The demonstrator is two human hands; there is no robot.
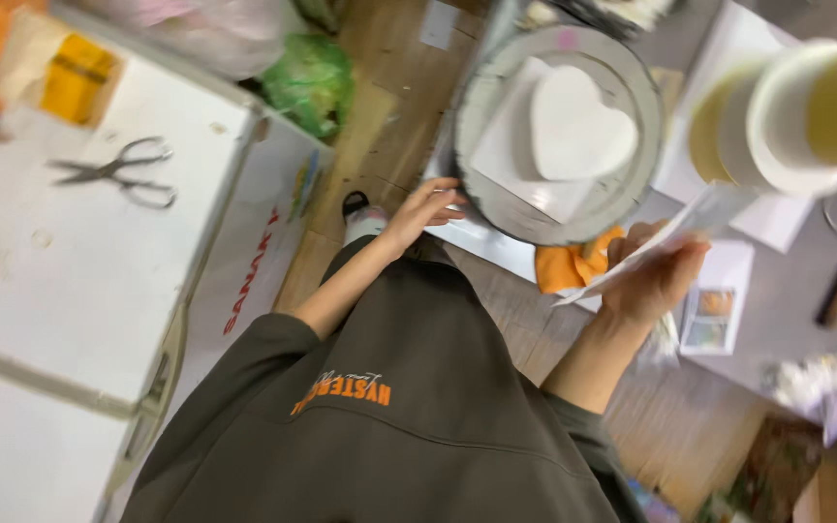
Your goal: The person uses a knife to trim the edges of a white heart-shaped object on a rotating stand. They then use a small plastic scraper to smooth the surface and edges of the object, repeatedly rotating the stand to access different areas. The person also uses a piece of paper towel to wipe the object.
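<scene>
The left hand [425, 208] rests open-fingered on the near rim of the round turntable [632, 169] carrying a white heart-shaped cake [578, 121], just beyond it, while the right hand [656, 276] pinches a paper sheet [690, 228].

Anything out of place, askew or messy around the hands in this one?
Mostly tidy. An orange cloth is bunched under the edge of the round stand holding the heart-shaped cake. Scissors lie open on the white chest.

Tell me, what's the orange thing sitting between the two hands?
An orange cloth, under the round turntable's rim, between the left hand and right hand; head view.
</scene>
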